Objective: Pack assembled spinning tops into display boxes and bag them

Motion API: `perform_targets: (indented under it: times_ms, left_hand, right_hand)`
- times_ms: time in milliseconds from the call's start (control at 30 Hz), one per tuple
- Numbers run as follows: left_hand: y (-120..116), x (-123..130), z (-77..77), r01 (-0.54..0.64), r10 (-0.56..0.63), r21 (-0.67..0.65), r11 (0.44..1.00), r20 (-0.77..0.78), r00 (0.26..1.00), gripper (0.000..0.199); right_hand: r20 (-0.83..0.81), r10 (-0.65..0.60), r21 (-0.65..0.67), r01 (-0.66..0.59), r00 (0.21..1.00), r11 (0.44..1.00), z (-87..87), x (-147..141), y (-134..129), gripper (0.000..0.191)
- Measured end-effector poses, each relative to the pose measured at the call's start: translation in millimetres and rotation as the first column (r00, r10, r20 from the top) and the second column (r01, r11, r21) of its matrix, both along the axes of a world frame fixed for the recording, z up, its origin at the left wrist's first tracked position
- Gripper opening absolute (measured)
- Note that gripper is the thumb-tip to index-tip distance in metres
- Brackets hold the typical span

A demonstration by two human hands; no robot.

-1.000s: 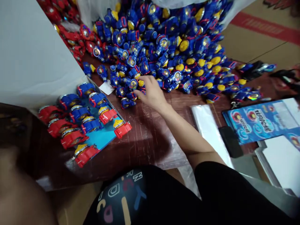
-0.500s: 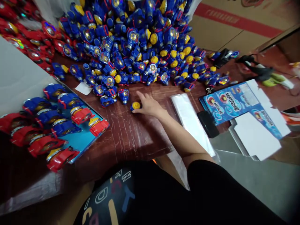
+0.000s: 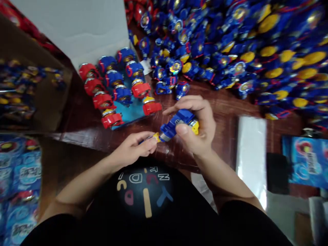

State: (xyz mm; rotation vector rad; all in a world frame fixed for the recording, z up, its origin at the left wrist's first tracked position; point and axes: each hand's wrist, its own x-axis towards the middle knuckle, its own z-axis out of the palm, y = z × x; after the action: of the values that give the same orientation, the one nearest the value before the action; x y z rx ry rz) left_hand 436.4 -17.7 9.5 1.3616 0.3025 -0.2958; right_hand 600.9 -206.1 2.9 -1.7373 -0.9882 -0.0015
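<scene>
We see a heap of blue and yellow toys [image 3: 230,51] across the far side of the brown table [image 3: 225,102]; red and blue toys in rows [image 3: 115,89] on a teal card [image 3: 129,114]; a clear plastic sleeve [image 3: 251,153] beside a dark phone [image 3: 278,177]; printed blue cards [image 3: 304,165] at right.

Dark red-brown wooden table [image 3: 225,102], glossy, scratched. Big heap of blue toys [image 3: 243,44] on its far right part. White sheet [image 3: 77,24] at its far left. Brown cardboard box [image 3: 38,99] just left of the table. Clear plastic bags [image 3: 252,150] on its right edge.
</scene>
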Motion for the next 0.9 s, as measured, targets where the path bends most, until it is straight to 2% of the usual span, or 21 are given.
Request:
perform_targets:
  times_ms: [33,100,167,200,233,267,333,367,400,433,467,533,567,600,667,700,733,767,800,833,900]
  left_hand:
    - [-3,3,-4.6,-0.015,0.015,-0.092,0.996,0.002,1.000,0.052]
    - [-4,6,-7.8,-0.008,0.012,-0.131,0.991,0.036,0.999,0.051]
    - [-2,5,-7.3,0.007,-0.006,-0.009,1.000,0.088,0.996,0.046]
    - [-1,4,-7.8,-0.018,0.002,0.116,0.993,0.140,0.990,0.043]
    - [0,3,-9.6,-0.081,0.020,0.276,0.958,0.219,0.975,0.040]
    - [0,2,-12.7,-0.177,0.031,0.446,0.877,0.316,0.948,0.038]
    - [2,2,-20.8,-0.375,-0.013,0.695,0.613,0.484,0.875,0.036]
    - [4,3,-24.2,-0.429,-0.061,0.752,0.500,0.525,0.849,0.037]
    - [8,4,-26.1,-0.439,-0.108,0.781,0.444,0.533,0.839,0.039]
    - [13,5,-25.9,-0.413,-0.139,0.791,0.451,0.519,0.843,0.039]
    - [19,5,-23.2,-0.357,-0.149,0.780,0.515,0.491,0.858,0.038]
    - [33,4,-12.1,-0.179,-0.122,0.664,0.726,0.380,0.917,0.035]
    - [40,2,-4.9,-0.083,-0.102,0.554,0.828,0.296,0.950,0.034]
    - [45,0,2.3,0.000,-0.096,0.430,0.903,0.203,0.974,0.035]
    - [50,-6,14.0,0.115,-0.139,0.245,0.963,0.081,0.987,0.040]
    - [50,-9,17.4,0.139,-0.162,0.235,0.962,0.082,0.983,0.040]
    - [48,-13,19.1,0.130,-0.174,0.297,0.946,0.126,0.977,0.037]
    - [45,-16,18.9,0.080,-0.182,0.420,0.904,0.207,0.961,0.032]
    - [41,-19,17.3,-0.021,-0.193,0.569,0.822,0.314,0.929,0.027]
    - [39,-22,14.6,-0.164,-0.219,0.696,0.699,0.427,0.877,0.026]
    - [36,-26,7.6,-0.440,-0.319,0.796,0.417,0.581,0.749,0.034]
  right_hand:
    - [-0.087,0.024,0.079,-0.017,0.996,0.997,-3.2,-9,8,0.038]
    - [-0.177,0.038,0.134,-0.014,0.984,0.991,-10.7,-22,19,0.033]
    - [-0.140,-0.001,0.114,0.017,0.990,0.993,-17.3,-30,26,0.035]
    - [-0.109,-0.049,0.100,0.060,0.993,0.993,-20.2,-33,28,0.037]
    - [-0.082,-0.118,0.085,0.125,0.990,0.989,-22.8,-36,30,0.038]
    - [-0.060,-0.196,0.075,0.200,0.979,0.977,-25.4,-39,32,0.038]
    - [-0.051,-0.308,0.044,0.310,0.950,0.950,-29.8,-41,35,0.037]
    - [-0.065,-0.305,0.017,0.307,0.950,0.952,-31.2,-41,34,0.039]
    - [-0.082,-0.246,-0.005,0.246,0.966,0.969,-31.5,-38,31,0.043]
    - [-0.089,-0.146,-0.023,0.145,0.985,0.989,-30.4,-33,26,0.053]
    - [-0.085,-0.033,-0.052,0.028,0.996,0.998,-27.5,-27,19,0.067]
    - [-0.004,0.181,-0.106,-0.181,0.983,0.978,-17.0,-10,2,0.103]
    - [0.064,0.269,-0.149,-0.258,0.961,0.955,-10.2,-1,-7,0.115]
    - [0.139,0.337,-0.196,-0.307,0.931,0.931,-3.2,6,-15,0.119]
    - [0.269,0.409,-0.255,-0.345,0.872,0.903,9.3,16,-26,0.107]
    - [0.315,0.402,-0.259,-0.329,0.860,0.908,14.2,18,-27,0.097]
    - [0.335,0.357,-0.245,-0.285,0.872,0.927,18.3,16,-27,0.086]
    - [0.317,0.284,-0.212,-0.224,0.905,0.951,21.6,12,-24,0.076]
    - [0.256,0.201,-0.179,-0.159,0.946,0.971,24.6,7,-20,0.067]
    - [0.160,0.131,-0.159,-0.106,0.978,0.982,27.5,1,-14,0.061]
    - [-0.051,0.075,-0.130,-0.081,0.996,0.988,34.4,-11,0,0.054]
